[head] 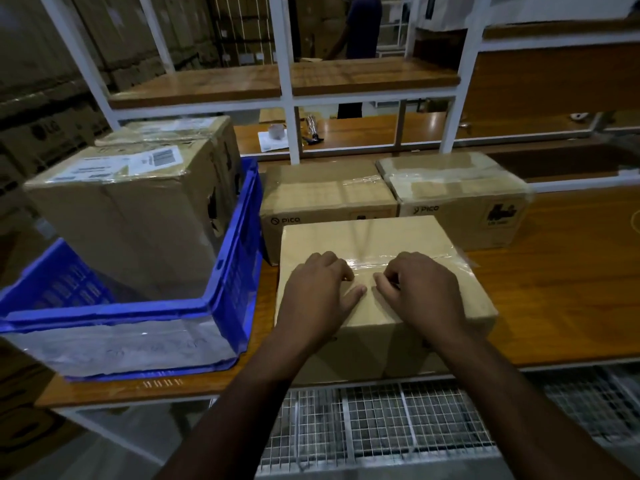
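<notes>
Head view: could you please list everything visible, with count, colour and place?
near box: one, brown, taped, table front
PICO boxes: two, brown, side by side behind it
large boxes: seemingly two, brown, inside crate
crate: one, blue, table left
table: one, brown wood
shelf frame: one, white, behind table
tape roll: one, pale, far table
other person: one, dark shirt, far back
mesh shelf: one, white, under table
left hand: one, fingers curled, on near box
right hand: one, fingers curled, on near box
</notes>
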Tool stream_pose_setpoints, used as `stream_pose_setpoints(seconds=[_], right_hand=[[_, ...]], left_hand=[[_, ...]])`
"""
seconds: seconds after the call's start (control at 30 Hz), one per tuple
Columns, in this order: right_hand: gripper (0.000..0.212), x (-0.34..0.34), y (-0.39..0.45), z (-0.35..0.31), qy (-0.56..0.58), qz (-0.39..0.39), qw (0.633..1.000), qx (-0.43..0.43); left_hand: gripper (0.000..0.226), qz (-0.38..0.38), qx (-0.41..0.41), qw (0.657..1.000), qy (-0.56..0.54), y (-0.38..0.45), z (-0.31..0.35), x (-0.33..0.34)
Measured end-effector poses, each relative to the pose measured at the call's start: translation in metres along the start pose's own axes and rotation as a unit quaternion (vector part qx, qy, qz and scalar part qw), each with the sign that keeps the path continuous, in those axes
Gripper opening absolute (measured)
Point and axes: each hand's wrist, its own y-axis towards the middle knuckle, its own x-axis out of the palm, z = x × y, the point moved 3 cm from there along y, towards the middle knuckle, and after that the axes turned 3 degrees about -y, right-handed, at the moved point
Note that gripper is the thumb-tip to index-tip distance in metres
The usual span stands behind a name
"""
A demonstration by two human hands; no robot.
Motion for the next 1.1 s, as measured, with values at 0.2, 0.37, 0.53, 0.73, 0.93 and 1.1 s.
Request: stream_pose_setpoints(seconds=[0.2,0.37,0.53,0.73,0.93,1.1], right_hand=[[0.02,0.007,0.008,0.008,0.012,-0.009,1.0,-0.019],[0.023,0.012,0.021,-0.002,0.003,-0.02,0.995,-0.094],[0.048,0.028,0.026,-0.001,0.025,-0.11,0.984,-0.136],[0.039,0.023,0.046,0.005,0.013,-0.105,0.986,-0.133],[0.068,0.035,0.044,0.021,-0.002,-0.13,0.989,-0.077],[0.068,0.039,0.051,0.04,-0.016,-0.131,0.99,-0.039]], left_hand=[[0.024,0.004,0.0,1.0,-0.011,0.001,-0.005,0.006],[0.037,-0.003,-0.031,0.999,-0.012,0.017,-0.007,0.006],[0.036,-0.028,-0.034,0.999,0.007,0.029,-0.013,0.016],[0.057,-0.083,-0.045,0.993,0.072,0.03,-0.023,0.026],[0.075,-0.127,-0.103,0.984,0.073,0.031,-0.038,0.029],[0.074,-0.119,-0.148,0.979,0.07,0.03,-0.051,0.026]])
